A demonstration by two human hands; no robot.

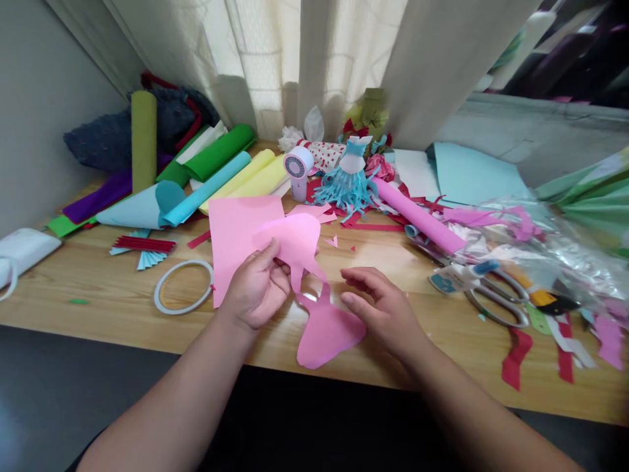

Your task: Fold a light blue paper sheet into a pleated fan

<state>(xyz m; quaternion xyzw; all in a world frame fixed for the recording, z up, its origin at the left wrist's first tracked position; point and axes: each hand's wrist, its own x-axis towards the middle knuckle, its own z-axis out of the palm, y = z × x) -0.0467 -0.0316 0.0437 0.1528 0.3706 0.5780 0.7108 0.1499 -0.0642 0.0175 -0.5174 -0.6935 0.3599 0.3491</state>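
Between the thumb and fingers of my left hand (258,288) is the upper part of a pink paper cutout (330,331). Two narrow straps join its raised upper part to the flared lower part, which hangs toward the table's front edge. My right hand (383,308) is beside the lower part, fingers apart and nothing held in them; whether a fingertip touches the paper I cannot tell. Behind my left hand lies a flat pink sheet (230,249), partly covered by the hand and the cutout.
A tape roll (160,288) lies left of my hand. Glue bottle (457,278) and scissors (501,301) rest at the right among paper scraps. Farther back stand a small fan (298,172) and a blue paper dress (350,177). Coloured paper rolls (221,152) fill the back left.
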